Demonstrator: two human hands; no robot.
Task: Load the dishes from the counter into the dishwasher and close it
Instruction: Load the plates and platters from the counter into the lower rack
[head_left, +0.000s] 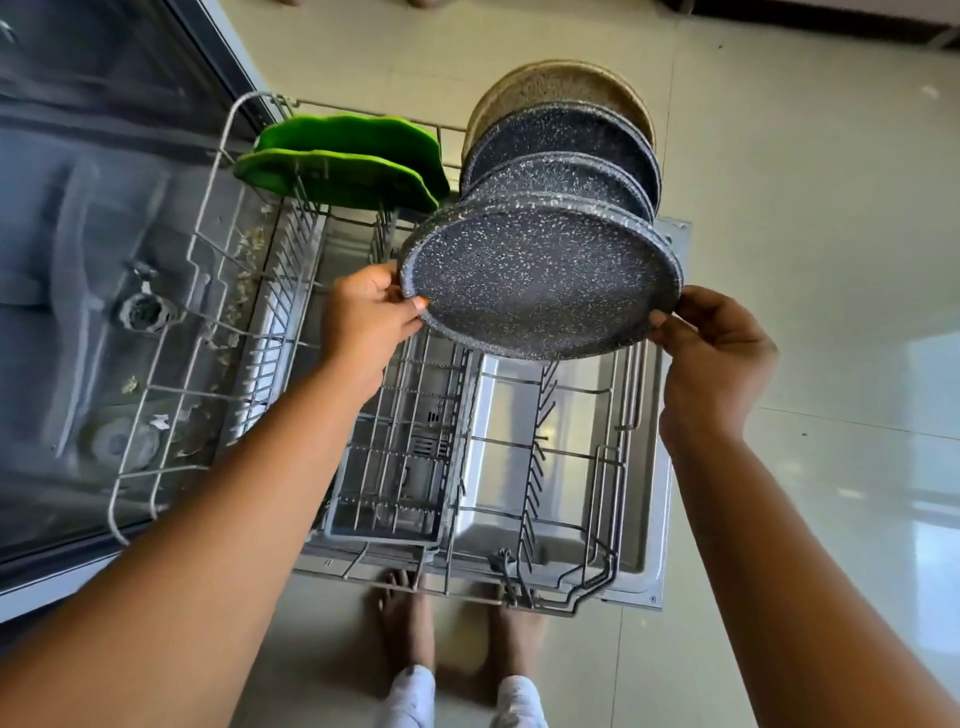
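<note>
I hold a dark speckled plate over the pulled-out lower rack of the dishwasher. My left hand pinches its left rim and my right hand grips its right rim. The plate is tilted, its face toward me. Behind it two more speckled dark plates and a beige plate stand upright in the rack. Two green leaf-shaped plates stand in the rack's far left rows.
The open dishwasher door lies flat under the rack. A grey cutlery basket sits in the rack's middle. The tub interior is at left, with debris on its floor. My bare feet stand on the tiled floor below the door.
</note>
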